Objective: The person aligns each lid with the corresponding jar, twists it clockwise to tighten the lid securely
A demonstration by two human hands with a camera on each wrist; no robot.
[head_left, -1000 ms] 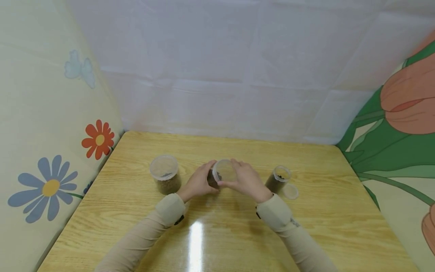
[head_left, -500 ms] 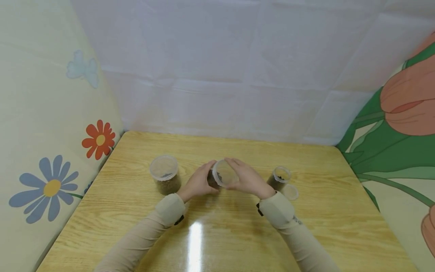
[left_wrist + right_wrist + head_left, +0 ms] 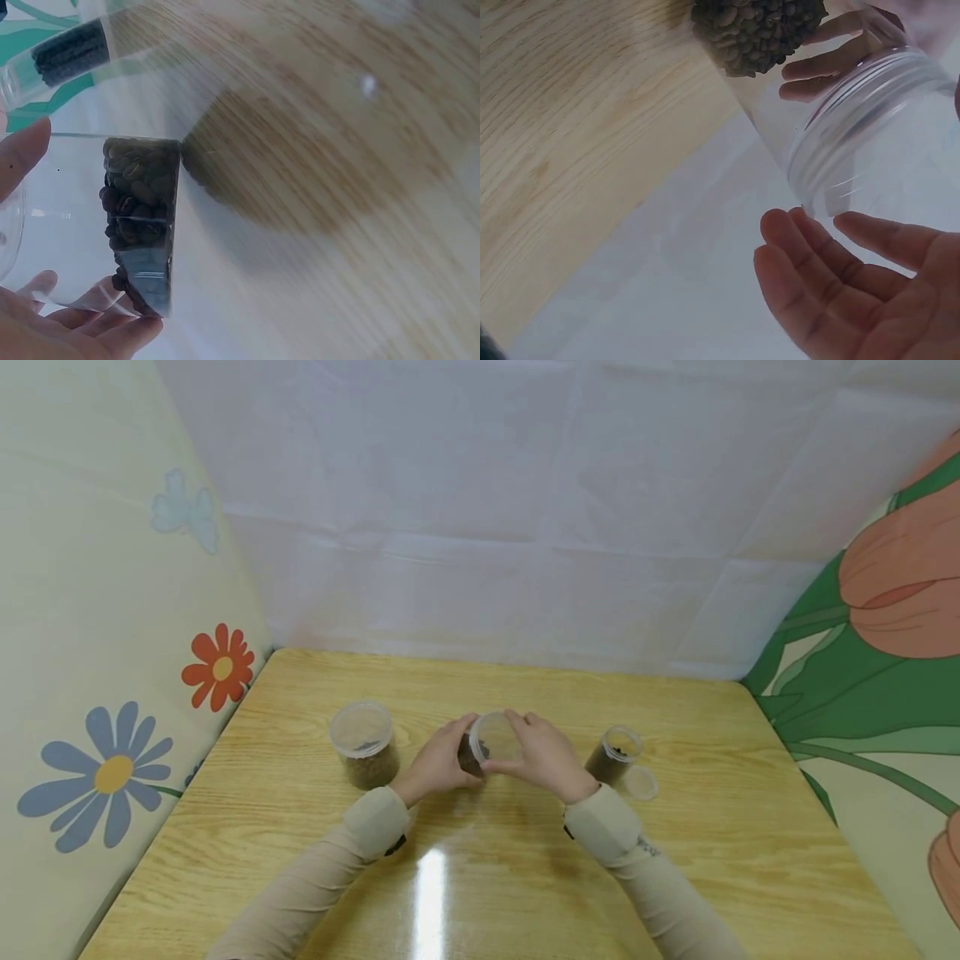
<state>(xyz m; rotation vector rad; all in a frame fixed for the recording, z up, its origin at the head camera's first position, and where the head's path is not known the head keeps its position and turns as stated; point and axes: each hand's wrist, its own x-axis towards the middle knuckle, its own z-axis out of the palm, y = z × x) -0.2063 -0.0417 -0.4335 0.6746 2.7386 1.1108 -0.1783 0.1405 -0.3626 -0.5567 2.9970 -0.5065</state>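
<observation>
The table [image 3: 750, 843] has a yellowish wood grain, glossy enough to throw back a white streak of light [image 3: 431, 893] on its near side. A wide clear jar [image 3: 367, 760] stands to the left; to the right there's a narrower jar [image 3: 609, 764], with a round lid [image 3: 641, 783] lying just beside it. Whether the middle jar [image 3: 97, 210] sits flat, I can't tell.

text: none legible | labels: none legible | numbers: none legible

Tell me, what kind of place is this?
Probably an indoor corner set up for activities, though I can't be sure. There's a wooden table, a white sheet behind it, and big flower pictures on both sides.
</observation>
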